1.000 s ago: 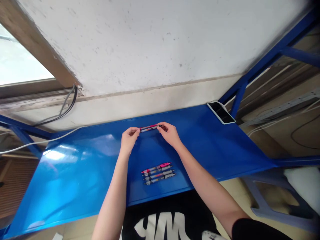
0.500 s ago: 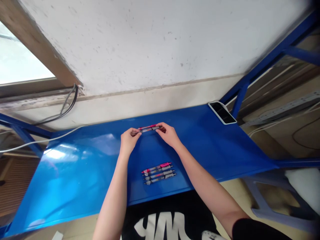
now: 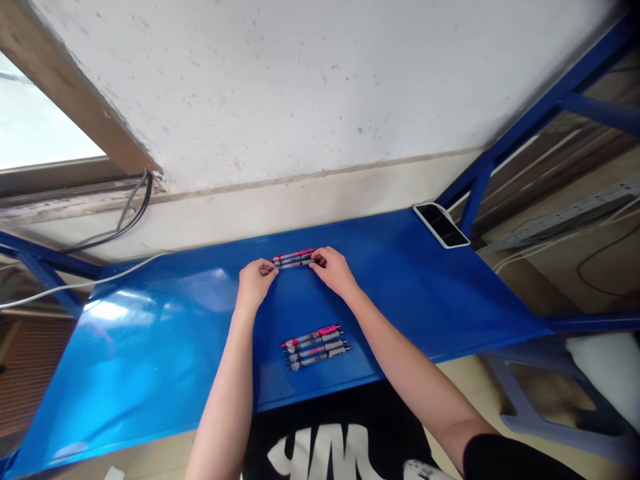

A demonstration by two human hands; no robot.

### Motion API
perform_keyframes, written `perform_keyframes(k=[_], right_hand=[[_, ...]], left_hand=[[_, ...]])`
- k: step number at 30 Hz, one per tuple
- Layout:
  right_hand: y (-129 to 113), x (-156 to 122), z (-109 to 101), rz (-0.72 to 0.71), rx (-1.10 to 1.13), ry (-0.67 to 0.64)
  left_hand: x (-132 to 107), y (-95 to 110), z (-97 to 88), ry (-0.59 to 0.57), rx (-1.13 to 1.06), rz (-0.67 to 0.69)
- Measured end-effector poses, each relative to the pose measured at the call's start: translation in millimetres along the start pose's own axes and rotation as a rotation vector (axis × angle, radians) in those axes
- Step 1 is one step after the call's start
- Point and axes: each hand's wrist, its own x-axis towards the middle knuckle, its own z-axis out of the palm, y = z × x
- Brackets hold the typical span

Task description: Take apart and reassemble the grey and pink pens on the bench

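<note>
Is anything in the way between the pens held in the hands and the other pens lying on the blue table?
Nothing visible stands in the way. The left hand and right hand pinch the ends of the pens, and only blue tabletop lies between them and the other pens nearer the person.

- pens point(image 3: 316, 347): pink and grey barrels, black tips
- counter point(image 3: 150, 360): glossy bright blue
- wall point(image 3: 300, 87): white, speckled grey
- shirt point(image 3: 320, 407): black, white lettering
- frame point(image 3: 545, 111): deep blue, upper right
</note>
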Motion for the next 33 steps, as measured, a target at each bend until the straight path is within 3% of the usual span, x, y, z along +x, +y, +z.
perform_keyframes(k=[13, 25, 33], right_hand=[[5.3, 2.2, 3.1, 0.005, -0.085, 0.019], [5.5, 2.3, 3.9, -0.001, -0.119, 0.023], [5.7, 2.2, 3.5, 0.005, -0.119, 0.055]], left_hand=[[-5.0, 2.2, 8.7, 0.054, 0.066, 0.079], [-4.7, -3.5, 10.3, 0.105, -0.002, 0.108], [-4.8, -3.9, 8.9, 0.080, 0.125, 0.124]])
